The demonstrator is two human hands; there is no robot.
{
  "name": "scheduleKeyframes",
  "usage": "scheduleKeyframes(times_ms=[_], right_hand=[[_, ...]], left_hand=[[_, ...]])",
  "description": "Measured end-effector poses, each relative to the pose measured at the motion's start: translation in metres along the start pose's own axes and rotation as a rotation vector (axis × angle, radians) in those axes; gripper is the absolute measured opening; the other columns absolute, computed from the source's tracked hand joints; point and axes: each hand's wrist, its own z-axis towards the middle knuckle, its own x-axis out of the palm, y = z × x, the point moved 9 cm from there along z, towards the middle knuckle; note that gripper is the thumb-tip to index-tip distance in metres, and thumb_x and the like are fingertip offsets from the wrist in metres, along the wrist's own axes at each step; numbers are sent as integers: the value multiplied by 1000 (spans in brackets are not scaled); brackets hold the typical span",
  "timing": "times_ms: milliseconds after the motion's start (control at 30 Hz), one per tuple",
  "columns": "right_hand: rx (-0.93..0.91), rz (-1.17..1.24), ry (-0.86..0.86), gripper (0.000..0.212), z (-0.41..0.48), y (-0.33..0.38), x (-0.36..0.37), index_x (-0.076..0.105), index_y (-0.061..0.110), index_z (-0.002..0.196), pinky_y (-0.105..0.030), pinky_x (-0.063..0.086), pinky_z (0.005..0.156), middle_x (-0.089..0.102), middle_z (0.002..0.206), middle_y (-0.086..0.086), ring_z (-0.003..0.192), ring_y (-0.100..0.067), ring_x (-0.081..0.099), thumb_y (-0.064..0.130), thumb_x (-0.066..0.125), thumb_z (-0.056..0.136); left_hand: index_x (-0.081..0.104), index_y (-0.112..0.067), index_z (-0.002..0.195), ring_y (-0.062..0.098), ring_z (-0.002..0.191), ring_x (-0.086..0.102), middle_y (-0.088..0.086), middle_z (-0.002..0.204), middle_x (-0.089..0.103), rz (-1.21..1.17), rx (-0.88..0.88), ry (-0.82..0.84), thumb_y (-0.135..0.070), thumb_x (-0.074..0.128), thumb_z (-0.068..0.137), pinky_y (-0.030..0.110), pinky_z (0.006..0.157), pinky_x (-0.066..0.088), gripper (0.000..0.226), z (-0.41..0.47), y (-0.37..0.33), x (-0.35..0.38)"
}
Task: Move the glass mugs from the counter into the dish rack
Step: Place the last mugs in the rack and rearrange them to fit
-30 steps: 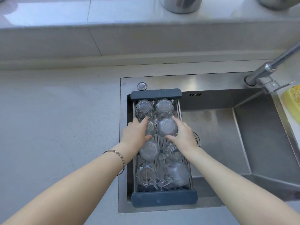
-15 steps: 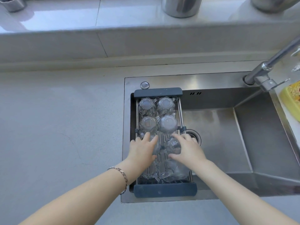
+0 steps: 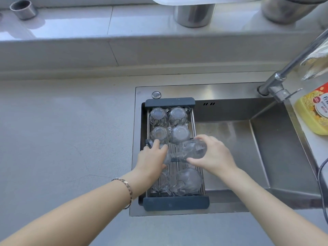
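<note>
A dish rack with dark end bars spans the left part of the steel sink. Several clear glass mugs stand upside down in it: four at the far end and two at the near end. My right hand grips a glass mug tilted on its side above the rack's middle. My left hand is closed on another glass mug beside it, mostly hidden by my fingers. The two held mugs touch each other.
The sink basin lies right of the rack, with a faucet at the far right. A yellow detergent bottle stands on the right rim. Steel canisters and a small cup sit on the windowsill. Grey counter stretches left.
My hands came back from the far mugs to the rack's middle. The right hand has lifted and tipped a mug on its side; the left closed on the neighbouring one.
</note>
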Motion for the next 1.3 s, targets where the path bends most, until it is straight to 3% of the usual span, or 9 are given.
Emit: scheduleKeyframes(times_ms=[100,233,333,500,700,833,1033,1167,1300], right_hand=[[209,256,-80,63,-6,-28,-11,51,19,118,-25,38,80,54,107,-1,98,-17,50,37,79,65],[375,576,-90,40,-11,-47,2,49,20,105,-16,46,62,49,91,8,77,-8,50,31,73,75],[481,836,-62,31,-14,-51,16,52,17,101,-29,57,63,54,87,5,71,-4,55,32,69,79],[495,778,-34,41,-17,-48,30,55,12,98,-36,59,61,57,90,1,77,-14,61,37,74,72],[533,546,-83,56,-14,-49,33,51,8,91,-49,58,71,57,83,-2,74,-18,60,55,70,66],[608,377,-47,71,-4,-47,51,57,4,88,-36,54,72,64,87,-10,80,-29,65,70,57,61],[688,168,-74,73,6,-36,63,39,-1,118,-41,52,81,56,118,-24,101,-37,59,61,48,80],[675,126,23,68,14,-35,79,32,5,122,-48,55,80,58,116,-25,94,-38,63,61,40,83],[643,240,65,46,13,-41,87,45,0,114,-45,57,79,65,110,-22,87,-36,68,38,42,88]], left_hand=[[33,-19,135,31,105,52,7,138,34,124,76,-44,-17,67,84,33,71,45,61,-14,-7,-17],[45,-16,127,32,94,55,8,133,43,413,461,-56,-1,73,69,32,66,48,66,-21,-34,-21],[45,-8,127,34,98,53,12,132,42,580,604,55,6,64,77,34,69,47,55,-13,-41,-5],[40,-13,133,36,107,51,11,139,37,688,683,158,3,57,87,36,77,50,51,7,-32,15],[50,-27,127,33,125,37,-3,153,25,289,446,182,-14,50,90,43,96,46,39,17,-8,27],[38,-26,137,33,136,26,-2,156,21,155,386,115,-13,49,92,45,102,44,48,16,0,34],[36,-27,140,27,140,22,5,155,20,-62,257,44,-9,54,89,39,94,52,57,19,11,32],[34,-29,141,26,142,19,3,156,18,-113,238,13,-8,53,91,37,94,51,57,16,12,32],[35,-30,140,25,141,21,2,156,19,-127,238,-9,-7,50,91,36,87,54,56,16,14,30]])
